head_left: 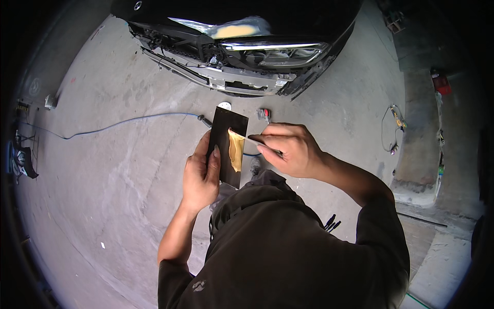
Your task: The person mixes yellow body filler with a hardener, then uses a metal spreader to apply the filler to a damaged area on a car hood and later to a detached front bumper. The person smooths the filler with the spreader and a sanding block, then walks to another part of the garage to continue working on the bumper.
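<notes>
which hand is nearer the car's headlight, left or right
Right. The right hand, holding a thin spreader, is below the headlight in the picture; the left hand, gripping a dark board, is lower and farther to the left.

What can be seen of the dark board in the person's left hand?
The board is a flat, dark, long rectangle, its material unclear. The left hand grips its left edge, thumb on the upper face, one narrow end pointing toward the car. A yellowish strip of paste lies lengthwise on it. The right hand holds a thin spreader at the paste; whether that touches the board is unclear.
</notes>
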Tool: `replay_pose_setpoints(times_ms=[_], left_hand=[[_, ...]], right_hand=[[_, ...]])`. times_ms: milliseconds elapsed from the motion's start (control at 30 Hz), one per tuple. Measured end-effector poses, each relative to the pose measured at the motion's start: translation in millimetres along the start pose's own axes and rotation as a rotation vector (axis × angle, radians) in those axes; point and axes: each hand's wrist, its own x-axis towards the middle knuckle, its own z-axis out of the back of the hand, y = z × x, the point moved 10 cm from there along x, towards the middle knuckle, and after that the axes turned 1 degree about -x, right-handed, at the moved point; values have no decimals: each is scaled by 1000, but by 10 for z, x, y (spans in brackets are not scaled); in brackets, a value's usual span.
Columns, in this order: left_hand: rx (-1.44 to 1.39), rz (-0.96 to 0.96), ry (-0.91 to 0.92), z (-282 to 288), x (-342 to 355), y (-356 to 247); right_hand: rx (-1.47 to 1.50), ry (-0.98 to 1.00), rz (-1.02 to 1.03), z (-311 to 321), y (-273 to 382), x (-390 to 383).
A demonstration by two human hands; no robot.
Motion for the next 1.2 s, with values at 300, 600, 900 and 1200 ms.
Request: replay_pose_setpoints(times_ms=[300, 600, 900, 1200], left_hand=[[40, -21, -80, 263, -80, -92], [-139, 22, -115, 310, -26, -61], [64, -94, -5, 70, 51, -229], [124, -97, -31, -45, 179, -250]], right_hand=[[57, 132, 278, -172, 415, 111], [91, 46, 200, -147, 224, 95], [-75, -139, 9, 107, -105, 39], [-41, -49, 197, 72, -82, -72]])
